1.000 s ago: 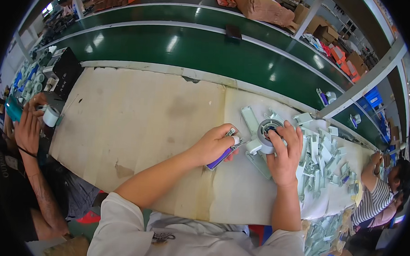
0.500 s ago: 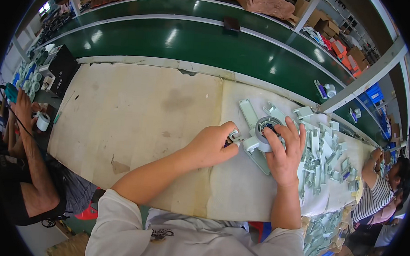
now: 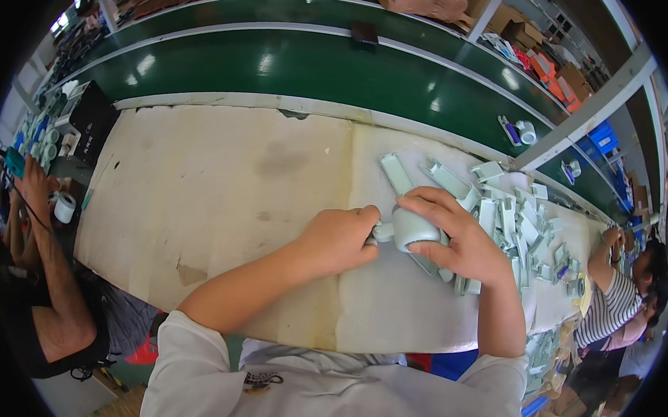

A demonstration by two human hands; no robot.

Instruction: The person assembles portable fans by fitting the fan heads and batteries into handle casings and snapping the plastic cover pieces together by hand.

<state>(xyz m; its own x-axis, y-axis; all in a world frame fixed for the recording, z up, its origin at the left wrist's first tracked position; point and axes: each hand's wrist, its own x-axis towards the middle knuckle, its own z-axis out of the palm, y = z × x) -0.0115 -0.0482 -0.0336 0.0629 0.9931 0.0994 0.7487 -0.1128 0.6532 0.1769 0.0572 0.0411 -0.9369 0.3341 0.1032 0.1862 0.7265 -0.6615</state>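
My right hand [image 3: 459, 236] curls over a pale green round plastic housing [image 3: 414, 225], thumb at its dark opening and fingers across its top. A short stub [image 3: 382, 232] of the same colour sticks out of the housing on the left and reaches the fingertips of my left hand [image 3: 341, 240]. That hand is closed, thumb against forefinger; what lies inside it is mostly hidden. Just beyond the housing, a long pale green plastic channel piece [image 3: 396, 173] lies on the table. Part of another flat piece shows under my right hand.
Loose pale green plastic parts [image 3: 523, 228] are heaped right of my hands on the paper-covered table [image 3: 216, 181]. Behind runs a green conveyor belt [image 3: 228, 64], with a white post [image 3: 584, 108] at right. A black box [image 3: 92, 123] stands left. Co-workers sit on both sides.
My right hand has turned the housing, so its round outer side now shows instead of its ringed open face. The metal and dark bits at my left fingers are now hidden.
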